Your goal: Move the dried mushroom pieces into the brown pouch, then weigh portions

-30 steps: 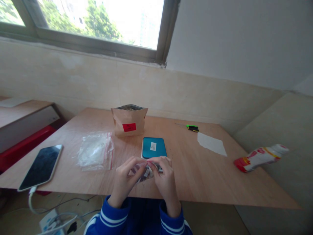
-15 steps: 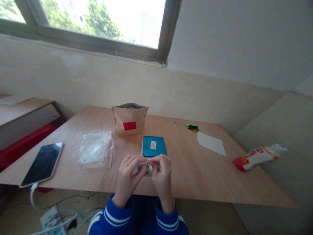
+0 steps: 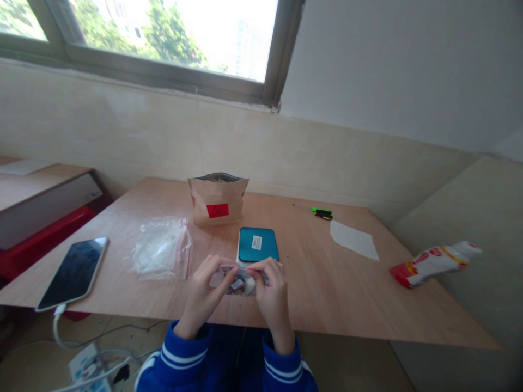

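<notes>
Both my hands pinch the top edge of a small clear plastic bag (image 3: pixel 238 286) above the near edge of the table. Small whitish and dark items show inside it, too small to name. My left hand (image 3: pixel 207 290) grips the bag's left end between thumb and fingers. At the other end, my right hand (image 3: pixel 270 287) is closed on the bag's rim. Just beyond the hands lies a teal-topped flat device (image 3: pixel 258 244) with a white label. A brown paper pouch (image 3: pixel 218 204) with a red label stands behind it, its top open.
Left of my hands lies a pile of clear zip bags (image 3: pixel 160 249), then a phone (image 3: pixel 72 274) with a white cable. To the right are screwdrivers (image 3: pixel 322 213), a white sheet of paper (image 3: pixel 353 239) and a tilted red-and-white bottle (image 3: pixel 435 264) on the wooden table (image 3: pixel 318 288).
My left hand has moved left, away from the right hand. The bag is now spread between them, and more of its contents show.
</notes>
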`<state>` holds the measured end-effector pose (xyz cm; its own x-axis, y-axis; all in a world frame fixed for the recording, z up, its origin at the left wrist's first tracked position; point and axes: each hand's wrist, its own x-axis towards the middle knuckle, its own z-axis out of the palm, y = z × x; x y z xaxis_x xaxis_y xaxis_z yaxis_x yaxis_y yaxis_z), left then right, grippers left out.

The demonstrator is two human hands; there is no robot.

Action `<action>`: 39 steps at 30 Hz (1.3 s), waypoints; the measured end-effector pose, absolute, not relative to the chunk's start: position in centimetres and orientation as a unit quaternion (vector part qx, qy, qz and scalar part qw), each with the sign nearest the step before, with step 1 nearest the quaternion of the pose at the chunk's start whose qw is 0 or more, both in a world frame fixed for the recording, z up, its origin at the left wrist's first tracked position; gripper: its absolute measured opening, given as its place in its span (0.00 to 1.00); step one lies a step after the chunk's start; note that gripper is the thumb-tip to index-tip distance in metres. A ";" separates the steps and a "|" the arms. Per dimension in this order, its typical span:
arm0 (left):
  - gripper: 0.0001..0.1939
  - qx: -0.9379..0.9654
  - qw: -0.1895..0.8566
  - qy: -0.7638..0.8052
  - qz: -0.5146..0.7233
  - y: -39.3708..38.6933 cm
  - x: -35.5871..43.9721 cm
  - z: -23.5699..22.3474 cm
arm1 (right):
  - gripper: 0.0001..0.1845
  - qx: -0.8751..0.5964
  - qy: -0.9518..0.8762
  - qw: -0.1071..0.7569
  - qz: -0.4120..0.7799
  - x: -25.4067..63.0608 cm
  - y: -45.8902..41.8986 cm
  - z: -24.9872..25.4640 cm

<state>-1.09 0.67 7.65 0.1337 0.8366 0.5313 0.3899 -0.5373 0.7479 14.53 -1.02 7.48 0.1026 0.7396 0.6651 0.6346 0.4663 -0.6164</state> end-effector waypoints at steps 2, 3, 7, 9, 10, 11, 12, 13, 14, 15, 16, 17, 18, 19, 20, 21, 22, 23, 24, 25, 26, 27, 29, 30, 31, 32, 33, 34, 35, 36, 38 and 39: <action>0.05 0.718 0.238 0.423 0.498 0.7 -0.9 7.7 | 0.12 -0.522 -0.661 0.539 0.034 14.4 -1.1 7.4; 0.05 0.719 0.243 0.421 0.498 0.6 -0.8 7.7 | 0.13 -0.521 -0.661 0.539 0.028 14.4 -1.1 7.5; 0.04 0.728 0.255 0.404 0.492 0.6 -0.7 7.8 | 0.13 -0.516 -0.666 0.538 0.019 14.5 -1.3 7.7; 0.04 0.727 0.258 0.403 0.493 0.7 -0.8 7.7 | 0.13 -0.514 -0.670 0.535 0.022 14.6 -1.4 7.9; 0.04 0.725 0.258 0.405 0.494 0.7 -0.9 7.7 | 0.12 -0.513 -0.672 0.533 0.026 14.7 -1.5 8.0; 0.04 0.723 0.255 0.408 0.495 0.7 -0.9 7.6 | 0.11 -0.512 -0.676 0.529 0.031 14.7 -1.5 8.1; 0.04 0.721 0.252 0.412 0.497 0.7 -0.9 7.6 | 0.10 -0.511 -0.679 0.525 0.037 14.8 -1.5 8.2; 0.05 0.718 0.249 0.416 0.500 0.7 -1.0 7.6 | 0.09 -0.509 -0.684 0.520 0.045 14.9 -1.5 8.2; 0.05 0.716 0.246 0.419 0.502 0.7 -1.0 7.6 | 0.07 -0.507 -0.689 0.515 0.053 15.0 -1.5 8.3; 0.05 0.713 0.242 0.421 0.506 0.7 -1.0 7.6 | 0.06 -0.505 -0.695 0.509 0.063 15.1 -1.5 8.3; 0.05 0.709 0.240 0.423 0.511 0.7 -1.0 7.7 | 0.04 -0.502 -0.699 0.504 0.074 15.3 -1.4 8.2; 0.05 0.704 0.238 0.425 0.516 0.7 -1.1 7.7 | 0.04 -0.501 -0.700 0.502 0.082 15.4 -1.3 8.2; 0.05 0.700 0.237 0.429 0.519 0.7 -1.1 7.8 | 0.04 -0.500 -0.699 0.503 0.089 15.6 -1.3 8.1; 0.05 0.696 0.237 0.434 0.521 0.7 -1.2 7.9 | 0.05 -0.500 -0.696 0.507 0.092 15.7 -1.2 8.0; 0.06 0.693 0.239 0.437 0.521 0.7 -1.3 8.0 | 0.05 -0.500 -0.693 0.511 0.092 15.8 -1.1 7.9; 0.06 0.691 0.242 0.440 0.520 0.7 -1.4 8.0 | 0.06 -0.500 -0.692 0.513 0.090 15.9 -1.1 7.8; 0.07 0.690 0.246 0.442 0.518 0.7 -1.4 8.1 | 0.07 -0.501 -0.691 0.514 0.086 16.0 -1.0 7.7; 0.07 0.690 0.250 0.442 0.516 0.7 -1.5 8.1 | 0.07 -0.504 -0.691 0.512 0.081 16.0 -1.0 7.7; 0.07 0.690 0.255 0.441 0.514 0.7 -1.6 8.1 | 0.08 -0.508 -0.690 0.511 0.075 15.9 -1.0 7.6; 0.08 0.689 0.259 0.441 0.514 0.7 -1.6 8.1 | 0.09 -0.513 -0.687 0.511 0.069 15.8 -1.1 7.6; 0.08 0.687 0.263 0.441 0.514 0.7 -1.6 8.2 | 0.10 -0.518 -0.683 0.511 0.063 15.7 -1.1 7.6; 0.08 0.686 0.266 0.440 0.515 0.6 -1.6 8.2 | 0.10 -0.523 -0.679 0.513 0.057 15.5 -1.2 7.6; 0.08 0.683 0.276 0.435 0.517 0.6 -1.6 8.3 | 0.12 -0.526 -0.675 0.515 0.046 15.2 -1.3 7.7; 0.07 0.682 0.283 0.433 0.517 0.5 -1.5 8.3 | 0.12 -0.524 -0.675 0.517 0.040 15.1 -1.4 7.7; 0.07 0.679 0.291 0.432 0.518 0.5 -1.5 8.4 | 0.13 -0.521 -0.676 0.519 0.036 15.0 -1.4 7.8; 0.07 0.675 0.300 0.431 0.519 0.5 -1.4 8.4 | 0.13 -0.517 -0.678 0.522 0.032 15.0 -1.5 8.0; 0.08 0.669 0.308 0.432 0.521 0.4 -1.4 8.4 | 0.13 -0.513 -0.679 0.524 0.028 15.0 -1.6 8.1; 0.08 0.662 0.316 0.433 0.523 0.4 -1.3 8.4 | 0.12 -0.509 -0.682 0.525 0.023 15.0 -1.6 8.2; 0.08 0.654 0.322 0.435 0.528 0.4 -1.3 8.4 | 0.12 -0.506 -0.684 0.525 0.018 15.1 -1.7 8.3; 0.08 0.646 0.328 0.437 0.533 0.4 -1.3 8.4 | 0.11 -0.505 -0.687 0.522 0.013 15.2 -1.7 8.4; 0.08 0.630 0.342 0.439 0.542 0.3 -1.3 8.3 | 0.07 -0.507 -0.696 0.509 0.010 15.4 -1.6 8.5; 0.08 0.622 0.351 0.440 0.544 0.4 -1.3 8.2 | 0.05 -0.509 -0.700 0.501 0.014 15.5 -1.6 8.5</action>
<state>-1.26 0.35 8.22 0.0215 0.9297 0.3678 0.1656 -0.3661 0.9157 15.51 -1.60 8.54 0.0207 0.7257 0.6877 0.6984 0.4817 -0.5294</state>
